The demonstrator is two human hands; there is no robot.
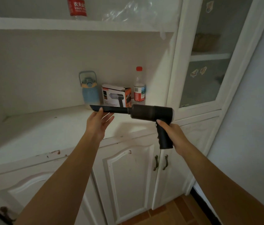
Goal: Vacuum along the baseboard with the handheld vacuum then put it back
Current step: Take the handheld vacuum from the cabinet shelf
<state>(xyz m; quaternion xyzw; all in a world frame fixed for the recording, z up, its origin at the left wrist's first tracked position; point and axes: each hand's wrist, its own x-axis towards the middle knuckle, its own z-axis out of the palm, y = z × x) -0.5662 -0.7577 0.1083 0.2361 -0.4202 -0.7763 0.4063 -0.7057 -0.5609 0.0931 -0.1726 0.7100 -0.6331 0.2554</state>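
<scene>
the handheld vacuum [150, 113] is held up in the air above the near edge of the white cabinet counter [47, 127], with its long axis running left to right: the flat black crevice nozzle [110, 109] points left and the dark round body sits to the right, the grip hanging down below it. the right hand [175, 135] is closed around that grip, thumb lying up along its near side, and seems to carry most of the weight. the left hand [98, 121] is mostly open, palm up, fingers spread beneath the nozzle with the thumb resting on top near its tip, so it steadies rather than clamps.

beyond the nozzle, at the far side of the counter, stand a blue water jug [90, 91], the vacuum's printed box [116, 95] and a red-capped plastic bottle [139, 86], all well clear of the hands. the dark baseboard [204, 203] runs along the wall low on the right, beside the brown floor tiles [165, 213], below and to the right of the vacuum. the right hand is the nearer one to it.

whether the vacuuming is ahead or done cannot be told. if it is ahead, the nozzle would probably have to swing from pointing left to pointing down and right, with the left hand letting go.
</scene>
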